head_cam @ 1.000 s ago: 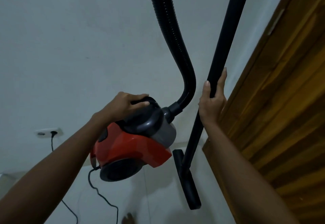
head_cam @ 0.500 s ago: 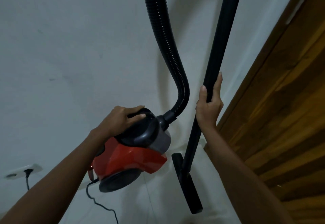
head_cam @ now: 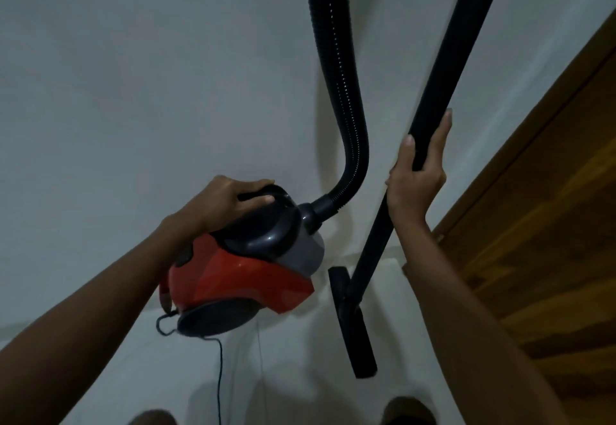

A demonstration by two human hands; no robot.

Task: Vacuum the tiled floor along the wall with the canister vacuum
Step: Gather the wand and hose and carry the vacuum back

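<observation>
A: Any brand or writing on the vacuum?

B: None that can be read. The picture is soft and dim, and the shell shows only colour: glossy red plastic below, a dark grey rounded lid with a handle on top, a lighter grey band at the front, and a dark round wheel face on the near side.

A: Where is it?

B: In the middle of the view, tilted, in front of the plain white wall and above the pale tiled floor. Whether it touches the floor I cannot tell.

A: And the hands?

B: The left hand lies over the lid, its fingers curled around the handle and grasping it. The right hand is clenched around the wand, a smooth, straight black tube that slants up out of the top edge.

A: The rest of the machine?

B: A ribbed black hose leaves the front collar, bends sharply and rises beside the wand. At the wand's lower end sits a long, narrow black nozzle, just right of the vacuum. A thin dark cord trails from the back down across the floor.

A: On the right?

B: A wooden door, brown with visible grain.
</observation>
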